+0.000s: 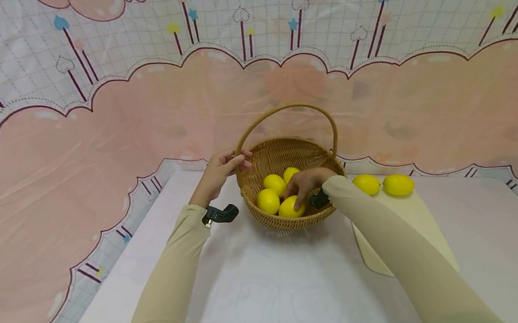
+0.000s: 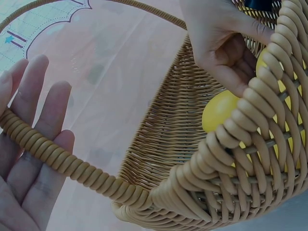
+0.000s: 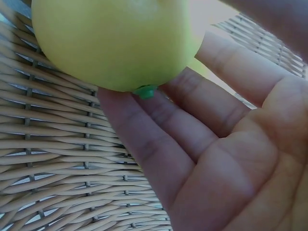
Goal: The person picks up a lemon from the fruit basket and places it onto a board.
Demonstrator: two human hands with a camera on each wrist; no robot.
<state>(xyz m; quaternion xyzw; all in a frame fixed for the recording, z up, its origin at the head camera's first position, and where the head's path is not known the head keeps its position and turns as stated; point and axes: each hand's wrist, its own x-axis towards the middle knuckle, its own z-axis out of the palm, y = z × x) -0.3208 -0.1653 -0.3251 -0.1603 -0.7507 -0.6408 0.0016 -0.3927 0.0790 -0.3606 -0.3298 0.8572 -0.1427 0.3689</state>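
A wicker basket (image 1: 295, 224) with a tall arched handle (image 1: 288, 106) stands at the middle back of the table. Several yellow lemons (image 1: 268, 201) lie in it. At the base of the handle's left side is my left hand (image 1: 222, 171). In the left wrist view its fingers (image 2: 50, 113) are nearly straight, lying against the handle. My right hand (image 1: 306, 180) reaches inside the basket, thumb and fingers around the front lemon (image 1: 290, 208). Seen from the right wrist, the fingertips go behind a lemon (image 3: 115, 43) with a green stem end, so their contact is partly hidden.
Right of the basket, a cream cutting board (image 1: 419, 223) lies flat, partly under my right forearm. Two more lemons (image 1: 398, 185) rest at its far end. A pink-and-white printed sheet (image 1: 93, 137) hangs behind the white table (image 1: 265, 299).
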